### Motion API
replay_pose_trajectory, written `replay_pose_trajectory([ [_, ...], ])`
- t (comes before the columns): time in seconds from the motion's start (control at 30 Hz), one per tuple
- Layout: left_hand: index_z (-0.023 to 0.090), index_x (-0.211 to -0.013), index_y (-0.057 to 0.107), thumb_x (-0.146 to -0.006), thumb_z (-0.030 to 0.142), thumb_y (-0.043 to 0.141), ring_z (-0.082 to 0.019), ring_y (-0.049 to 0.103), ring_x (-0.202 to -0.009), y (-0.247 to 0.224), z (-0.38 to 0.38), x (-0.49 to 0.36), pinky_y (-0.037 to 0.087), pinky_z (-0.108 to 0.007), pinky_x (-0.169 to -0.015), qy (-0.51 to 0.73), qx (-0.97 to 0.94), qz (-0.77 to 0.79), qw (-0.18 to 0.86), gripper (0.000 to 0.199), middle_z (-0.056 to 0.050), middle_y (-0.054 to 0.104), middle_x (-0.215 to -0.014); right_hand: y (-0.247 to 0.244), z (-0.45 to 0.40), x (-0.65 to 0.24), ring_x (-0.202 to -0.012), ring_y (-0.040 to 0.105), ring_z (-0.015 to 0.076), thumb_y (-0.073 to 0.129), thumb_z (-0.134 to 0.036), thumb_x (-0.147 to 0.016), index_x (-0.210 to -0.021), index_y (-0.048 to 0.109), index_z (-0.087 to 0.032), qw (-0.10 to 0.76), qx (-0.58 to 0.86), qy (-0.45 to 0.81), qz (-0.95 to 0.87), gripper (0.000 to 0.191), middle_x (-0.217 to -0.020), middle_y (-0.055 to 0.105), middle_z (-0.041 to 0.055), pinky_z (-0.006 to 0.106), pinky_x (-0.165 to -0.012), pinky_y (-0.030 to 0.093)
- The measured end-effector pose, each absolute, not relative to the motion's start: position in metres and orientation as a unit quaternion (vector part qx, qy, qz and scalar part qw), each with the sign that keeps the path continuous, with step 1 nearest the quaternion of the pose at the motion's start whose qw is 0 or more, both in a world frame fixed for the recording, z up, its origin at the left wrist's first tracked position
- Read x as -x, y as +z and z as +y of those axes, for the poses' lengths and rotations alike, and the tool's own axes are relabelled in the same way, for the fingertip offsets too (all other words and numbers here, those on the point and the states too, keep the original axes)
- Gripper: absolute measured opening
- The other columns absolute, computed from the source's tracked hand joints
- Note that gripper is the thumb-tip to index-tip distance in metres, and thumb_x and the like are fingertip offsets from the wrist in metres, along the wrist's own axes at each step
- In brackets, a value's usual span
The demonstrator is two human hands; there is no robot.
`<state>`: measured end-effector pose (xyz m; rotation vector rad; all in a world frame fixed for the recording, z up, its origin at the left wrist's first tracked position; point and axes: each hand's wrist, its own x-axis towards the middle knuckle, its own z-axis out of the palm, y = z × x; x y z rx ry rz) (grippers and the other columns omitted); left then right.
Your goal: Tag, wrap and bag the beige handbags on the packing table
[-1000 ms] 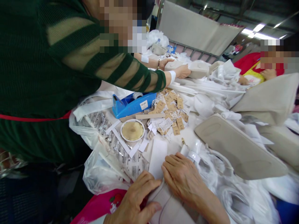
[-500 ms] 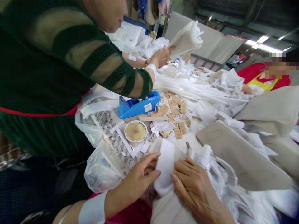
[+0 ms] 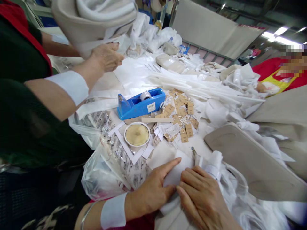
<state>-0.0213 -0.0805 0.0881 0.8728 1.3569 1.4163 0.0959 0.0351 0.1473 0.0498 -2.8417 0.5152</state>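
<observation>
A white foam strip curves over beige fabric at the bottom centre. My left hand lies against the strip, its index finger stretched along the top and its thumb lower down. On the strip's right side, my right hand has its fingers bent and pressed together over the white material. The fingertips of my right hand are partly hidden behind its knuckles. Just beyond the hands, a small metal-tipped tool points up out of the white wrapping.
Past the hands stand a round tub, a blue tape dispenser and brown tags. A beige panel lies right. A co-worker's hand is beside a beige bundle; another person is at far right.
My left hand has moved right and its index finger now reaches over the white strip, which is pressed lower. The co-worker has moved left, with a beige bundle now at the upper left.
</observation>
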Motion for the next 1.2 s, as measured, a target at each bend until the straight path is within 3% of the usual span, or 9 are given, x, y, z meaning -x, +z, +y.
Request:
replay_pose_trajectory([
  [0.2, 0.018, -0.133, 0.058, -0.087, 0.01, 0.049, -0.021, 0.058, -0.121, 0.086, -0.069, 0.024, 0.043, -0.034, -0.107, 0.588, -0.475, 0.435, 0.489, 0.048, -0.006, 0.062, -0.135, 0.146, 0.034, -0.093, -0.069, 0.055, 0.0146, 0.043, -0.013, -0.095, -0.072, 0.059, -0.019, 0.121, -0.011, 0.203, -0.972, 0.029, -0.072, 0.061, 0.0006, 0.034, -0.072, 0.033],
  [0.47, 0.015, -0.147, 0.042, -0.094, 0.03, 0.049, -0.024, 0.044, -0.137, 0.079, -0.071, 0.02, 0.026, -0.041, -0.12, 0.591, -0.407, 0.495, 0.49, 0.055, -0.01, 0.048, -0.148, 0.141, 0.033, -0.094, -0.066, 0.049, 0.0145, 0.045, -0.014, -0.094, -0.07, 0.054, -0.019, 0.143, -0.009, 0.188, -0.972, 0.026, -0.069, 0.057, -0.0005, 0.033, -0.069, 0.029],
  [0.67, 0.016, -0.123, 0.066, -0.09, 0.02, 0.05, -0.023, 0.063, -0.11, 0.074, -0.064, 0.02, 0.047, -0.036, -0.101, 0.579, -0.478, 0.446, 0.487, 0.037, -0.008, 0.069, -0.121, 0.138, 0.032, -0.093, -0.066, 0.051, 0.0139, 0.042, -0.015, -0.097, -0.07, 0.055, -0.018, 0.139, -0.013, 0.181, -0.974, 0.031, -0.069, 0.059, -0.0005, 0.034, -0.07, 0.029],
  [0.73, 0.016, -0.124, 0.064, -0.091, 0.023, 0.051, -0.024, 0.06, -0.114, 0.067, -0.064, 0.019, 0.044, -0.038, -0.105, 0.582, -0.469, 0.46, 0.479, 0.037, -0.009, 0.067, -0.123, 0.136, 0.031, -0.092, -0.065, 0.05, 0.0137, 0.041, -0.016, -0.098, -0.068, 0.055, -0.018, 0.147, -0.011, 0.168, -0.975, 0.033, -0.067, 0.058, -0.0007, 0.034, -0.071, 0.03],
  [0.87, 0.018, -0.138, 0.051, -0.093, 0.037, 0.052, -0.025, 0.046, -0.131, 0.057, -0.069, 0.016, 0.027, -0.044, -0.118, 0.603, -0.447, 0.507, 0.425, 0.049, -0.013, 0.053, -0.14, 0.133, 0.031, -0.092, -0.067, 0.051, 0.015, 0.041, -0.017, -0.098, -0.068, 0.057, -0.018, 0.146, -0.009, 0.161, -0.976, 0.034, -0.07, 0.058, 0.0008, 0.035, -0.071, 0.031],
  [1.0, 0.016, -0.129, 0.058, -0.094, 0.044, 0.05, -0.024, 0.052, -0.122, 0.061, -0.071, 0.011, 0.034, -0.041, -0.113, 0.625, -0.438, 0.498, 0.412, 0.045, -0.013, 0.059, -0.129, 0.132, 0.032, -0.093, -0.071, 0.051, 0.0161, 0.042, -0.018, -0.099, -0.072, 0.059, -0.018, 0.127, -0.004, 0.171, -0.977, 0.032, -0.074, 0.061, 0.0015, 0.036, -0.074, 0.031],
  [1.2, 0.015, -0.117, 0.065, -0.092, 0.028, 0.049, -0.024, 0.057, -0.113, 0.068, -0.065, 0.01, 0.04, -0.039, -0.107, 0.63, -0.426, 0.471, 0.447, 0.033, -0.011, 0.065, -0.121, 0.128, 0.033, -0.092, -0.068, 0.049, 0.0152, 0.04, -0.017, -0.1, -0.072, 0.059, -0.018, 0.127, -0.006, 0.188, -0.974, 0.034, -0.071, 0.06, 0.0013, 0.036, -0.073, 0.031],
])
